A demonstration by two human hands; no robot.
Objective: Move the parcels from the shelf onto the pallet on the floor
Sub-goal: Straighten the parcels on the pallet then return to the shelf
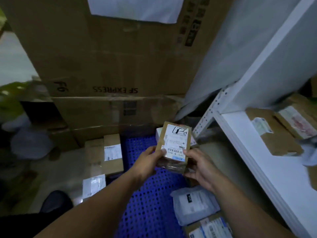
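A small brown parcel (175, 143) with a white shipping label hangs above the blue perforated pallet (151, 200) on the floor. My left hand (147, 162) grips its near left corner and my right hand (199, 165) grips its near right corner. On the pallet lie a brown box (111, 155) at the left, a grey plastic mailer (193, 203) at the right and a small white parcel (160, 133) behind the held one. The white shelf (253, 160) at the right carries brown parcels (272, 133).
Large stacked cardboard cartons (111, 66) stand right behind the pallet. A labelled flat parcel (93, 184) lies at the pallet's left edge. Another box (209, 227) sits at the bottom right. My dark shoe (56, 200) is on the floor at the lower left.
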